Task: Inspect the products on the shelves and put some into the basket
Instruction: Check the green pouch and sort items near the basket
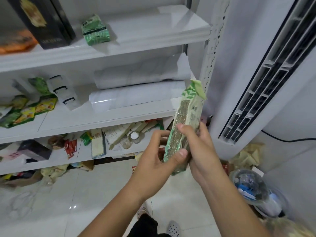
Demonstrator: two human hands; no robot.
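A long green and clear packet (186, 115) filled with small grains stands nearly upright in front of the shelves' right post. My left hand (159, 158) grips its lower end, thumb pressed on the front. My right hand (201, 144) holds the packet's middle from the right side, thumb across the front. A similar green packet (94, 29) lies on the top shelf (145, 40). No basket is in view.
A black box (42, 19) stands on the top shelf at left. White paper rolls (136, 86) and small green-yellow packets (30, 108) lie on the middle shelf. Mixed goods crowd the lower shelf. A standing air conditioner (266, 74) and a filled bag (253, 189) are at right.
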